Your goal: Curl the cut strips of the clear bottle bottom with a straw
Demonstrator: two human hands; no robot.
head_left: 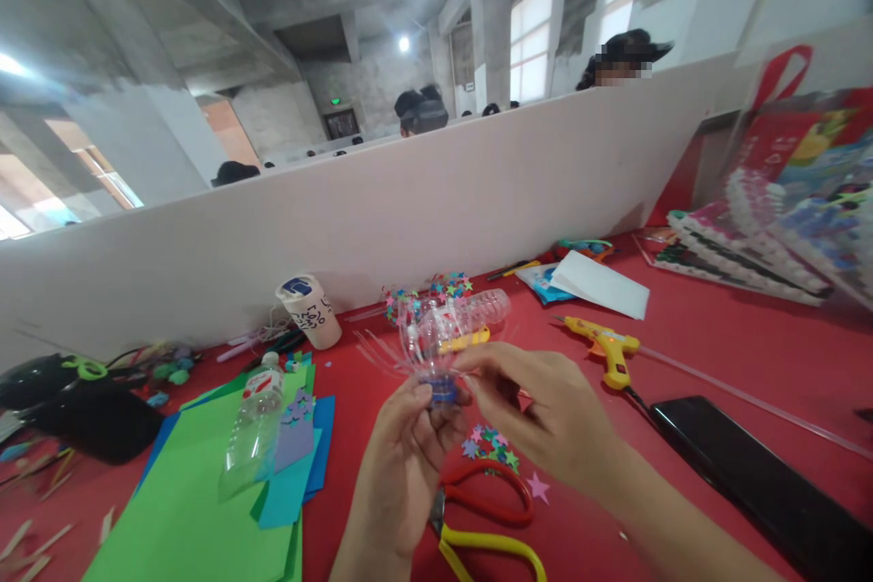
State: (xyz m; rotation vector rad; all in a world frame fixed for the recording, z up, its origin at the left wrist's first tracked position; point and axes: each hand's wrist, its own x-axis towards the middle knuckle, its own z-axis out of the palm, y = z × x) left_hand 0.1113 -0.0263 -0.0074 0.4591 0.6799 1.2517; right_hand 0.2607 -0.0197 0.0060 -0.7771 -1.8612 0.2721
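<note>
My left hand point(409, 436) is wrapped round the neck of a cut clear plastic bottle top point(416, 355), near its blue cap point(440, 389). Thin clear strips fan out from it. My right hand point(538, 400) pinches at the bottle piece just above the cap, apparently on one of the strips; its fingertips are partly hidden. Behind the hands lie another clear bottle point(484, 309) and a band of coloured stars point(450, 285). Below them are scissors point(491, 518) with red and yellow handles and a pile of small stars point(489, 447).
On the right lie a yellow glue gun point(607, 347), a black phone-like slab point(750, 473) and white paper point(600, 285). At left are green sheets point(191, 482), a clear bottle point(255, 418) and a paper cup point(310, 314). A white partition point(409, 209) stands behind; people are beyond it.
</note>
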